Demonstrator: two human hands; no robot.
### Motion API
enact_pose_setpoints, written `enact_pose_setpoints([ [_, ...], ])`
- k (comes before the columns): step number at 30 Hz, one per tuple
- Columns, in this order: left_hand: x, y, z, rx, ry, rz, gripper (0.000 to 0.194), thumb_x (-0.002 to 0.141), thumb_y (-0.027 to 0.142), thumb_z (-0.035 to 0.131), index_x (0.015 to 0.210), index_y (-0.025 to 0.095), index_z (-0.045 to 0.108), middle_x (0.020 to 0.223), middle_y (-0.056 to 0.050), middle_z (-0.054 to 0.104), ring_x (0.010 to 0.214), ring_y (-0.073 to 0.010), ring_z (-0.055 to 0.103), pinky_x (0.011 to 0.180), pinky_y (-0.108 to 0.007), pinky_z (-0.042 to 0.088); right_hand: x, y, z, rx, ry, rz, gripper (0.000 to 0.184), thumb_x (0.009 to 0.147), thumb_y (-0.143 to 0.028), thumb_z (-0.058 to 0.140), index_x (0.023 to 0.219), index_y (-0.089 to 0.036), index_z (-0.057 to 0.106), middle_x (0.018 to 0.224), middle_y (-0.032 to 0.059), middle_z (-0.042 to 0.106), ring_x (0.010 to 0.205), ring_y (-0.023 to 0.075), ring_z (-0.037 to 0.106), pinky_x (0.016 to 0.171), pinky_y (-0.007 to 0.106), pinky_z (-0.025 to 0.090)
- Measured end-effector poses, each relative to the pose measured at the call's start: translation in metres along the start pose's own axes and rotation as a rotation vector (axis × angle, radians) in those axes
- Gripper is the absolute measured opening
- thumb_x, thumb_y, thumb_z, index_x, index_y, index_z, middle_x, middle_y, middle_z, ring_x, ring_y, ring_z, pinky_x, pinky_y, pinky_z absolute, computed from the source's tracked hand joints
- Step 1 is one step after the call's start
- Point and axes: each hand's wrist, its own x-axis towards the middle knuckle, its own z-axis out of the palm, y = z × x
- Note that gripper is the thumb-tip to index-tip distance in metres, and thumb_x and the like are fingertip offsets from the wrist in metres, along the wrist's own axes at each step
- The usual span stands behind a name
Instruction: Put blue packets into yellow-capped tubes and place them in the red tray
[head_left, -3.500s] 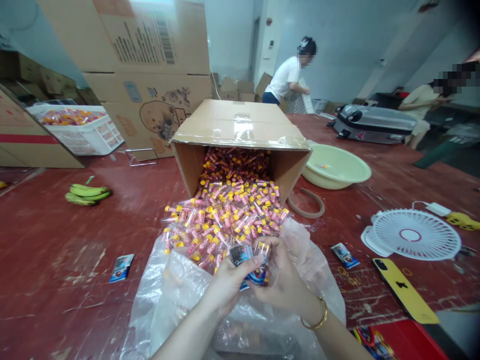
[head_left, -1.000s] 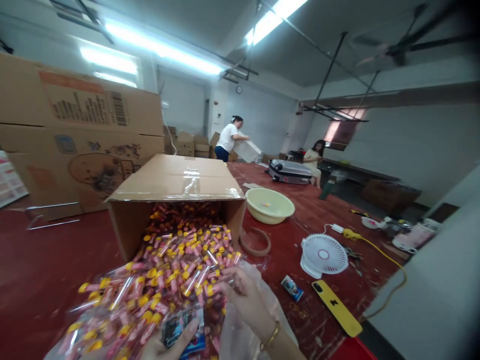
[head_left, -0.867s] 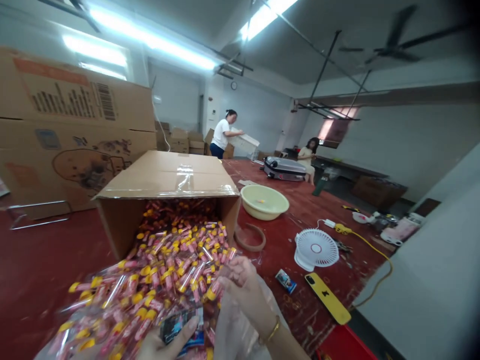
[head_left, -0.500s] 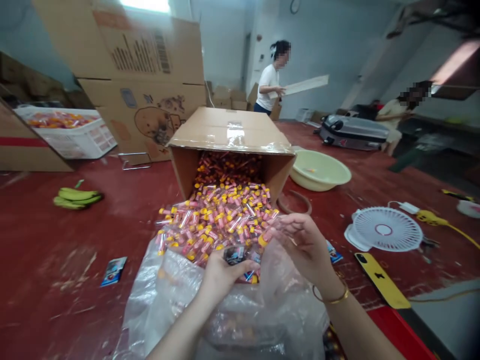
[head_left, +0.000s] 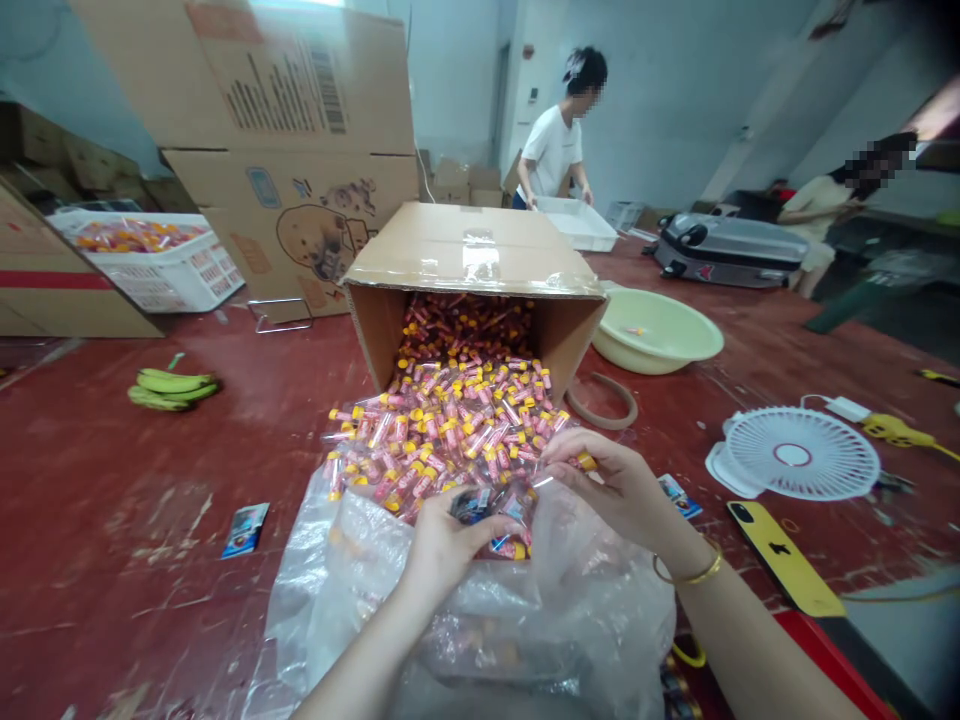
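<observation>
My left hand is closed around a small dark sachet, with a clear wrapper and a yellow-capped tube beside its thumb. My right hand pinches a small clear tube with a yellow cap between thumb and fingertips, just above the pile. Many small pink-and-clear yellow-capped tubes spill out of a cardboard box lying on its side. Under both hands spreads a crumpled clear plastic bag.
On the red table lie bananas, a blue sachet, a tape roll, a white fan and a yellow phone. A green basin stands behind. Two people are farther back, one holding a white tray.
My right hand stays by the pile; the yellow cap now shows behind its fingers. My left hand keeps its hold. The person behind has lowered the white tray. The view has shifted slightly.
</observation>
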Motion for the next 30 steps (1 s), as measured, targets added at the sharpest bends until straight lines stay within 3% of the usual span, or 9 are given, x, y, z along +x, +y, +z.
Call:
enact_pose_setpoints([
  [3,-0.001,0.000,0.002,0.054,-0.006,-0.008,0.022,0.058,0.028,0.081,0.056,0.016,0.062,0.049,0.005,0.052,0.049,-0.0109,0.042,0.048,-0.021,0.031,0.002,-0.007,-0.003,-0.116,-0.024,-0.050,0.009,0.088,-0.030,0.059,0.087,-0.020,0.060,0.086,0.0056,0.065,0.082,0.0179,0.060,0.076,0.032,0.048],
  [7,0.000,-0.001,0.003,0.116,-0.046,-0.018,0.020,0.057,0.028,0.082,0.065,0.016,0.068,0.056,0.004,0.060,0.055,-0.0132,0.050,0.053,-0.022,0.036,0.008,-0.015,-0.002,-0.193,-0.124,-0.006,0.014,0.084,-0.030,0.064,0.089,-0.021,0.055,0.086,0.0028,0.062,0.079,0.0157,0.057,0.071,0.029,0.045],
  [11,0.000,-0.004,0.004,0.004,-0.128,-0.045,0.022,0.059,0.030,0.082,0.064,0.016,0.067,0.057,0.002,0.061,0.056,-0.0130,0.052,0.055,-0.022,0.039,0.013,-0.007,0.006,0.035,-0.216,0.082,0.022,0.083,-0.035,0.064,0.093,-0.022,0.049,0.083,0.0005,0.058,0.074,0.0133,0.055,0.064,0.026,0.045],
  [13,-0.001,-0.005,0.005,-0.121,-0.190,-0.105,0.024,0.063,0.035,0.080,0.066,0.014,0.068,0.060,0.000,0.064,0.057,-0.0135,0.055,0.058,-0.023,0.042,0.012,0.003,0.015,0.256,-0.188,0.137,0.029,0.082,-0.038,0.065,0.096,-0.024,0.044,0.084,-0.0005,0.057,0.071,0.0124,0.055,0.062,0.026,0.046],
  [16,-0.002,-0.006,0.010,-0.326,-0.225,-0.238,0.028,0.069,0.039,0.076,0.076,0.013,0.070,0.068,-0.005,0.068,0.064,-0.0166,0.062,0.065,-0.027,0.049,0.005,0.016,0.030,0.454,-0.039,0.186,0.034,0.080,-0.042,0.066,0.093,-0.026,0.040,0.081,-0.0025,0.055,0.070,0.0124,0.056,0.062,0.026,0.048],
  [18,-0.002,-0.005,0.015,-0.454,-0.200,-0.321,0.032,0.069,0.040,0.076,0.084,0.012,0.070,0.073,-0.007,0.070,0.065,-0.0173,0.063,0.064,-0.029,0.051,-0.004,0.019,0.040,0.407,0.030,0.174,0.030,0.082,-0.046,0.063,0.087,-0.024,0.043,0.084,-0.0002,0.056,0.077,0.0146,0.057,0.069,0.030,0.050],
  [20,0.000,-0.004,0.020,-0.566,-0.177,-0.375,0.036,0.069,0.039,0.077,0.092,0.011,0.069,0.077,-0.008,0.071,0.063,-0.0164,0.063,0.061,-0.028,0.052,-0.014,0.017,0.049,0.316,0.018,0.128,0.035,0.077,-0.050,0.067,0.087,-0.024,0.047,0.100,0.0048,0.057,0.092,0.0193,0.057,0.078,0.034,0.050],
  [24,0.002,0.002,0.026,-0.654,-0.168,-0.403,0.039,0.070,0.037,0.077,0.097,0.010,0.068,0.079,-0.010,0.072,0.064,-0.0166,0.065,0.058,-0.025,0.052,-0.031,0.009,0.065,0.222,0.005,0.125,0.077,0.059,-0.035,0.083,0.119,-0.025,0.036,0.124,0.0101,0.044,0.110,0.0249,0.053,0.089,0.037,0.051],
  [30,-0.003,0.005,0.025,-0.591,-0.121,-0.358,0.040,0.065,0.033,0.081,0.097,0.012,0.070,0.073,-0.007,0.072,0.065,-0.0157,0.066,0.058,-0.021,0.050,-0.036,0.012,0.073,0.096,0.142,0.117,0.067,0.062,-0.011,0.069,0.119,-0.022,0.035,0.116,0.0088,0.045,0.112,0.0238,0.051,0.096,0.038,0.046],
])
